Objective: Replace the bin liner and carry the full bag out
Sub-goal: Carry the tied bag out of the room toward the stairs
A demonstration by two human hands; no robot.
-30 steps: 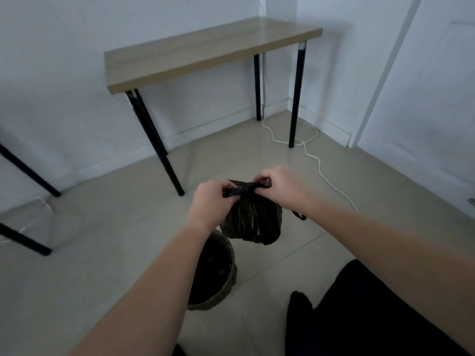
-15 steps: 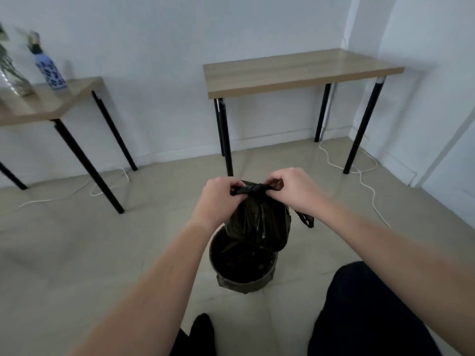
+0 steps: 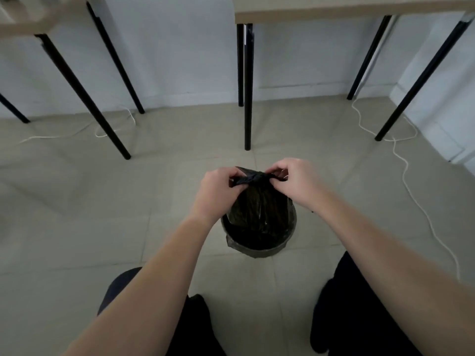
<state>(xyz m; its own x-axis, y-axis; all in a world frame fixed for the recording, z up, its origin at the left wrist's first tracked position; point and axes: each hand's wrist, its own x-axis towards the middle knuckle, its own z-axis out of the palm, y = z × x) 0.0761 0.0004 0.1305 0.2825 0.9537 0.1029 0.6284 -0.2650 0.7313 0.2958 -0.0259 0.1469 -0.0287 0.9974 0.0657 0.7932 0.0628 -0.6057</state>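
Pale tiled floor [image 3: 154,201] under two desks [image 3: 334,11]. Pinches the gathered neck of the full black bag [image 3: 259,201] with left grip [image 3: 218,191] and right grip [image 3: 295,181], both closed on it, right over the open bin [image 3: 259,249]. Probably tying; carrying out not yet done, fresh liner unclear.
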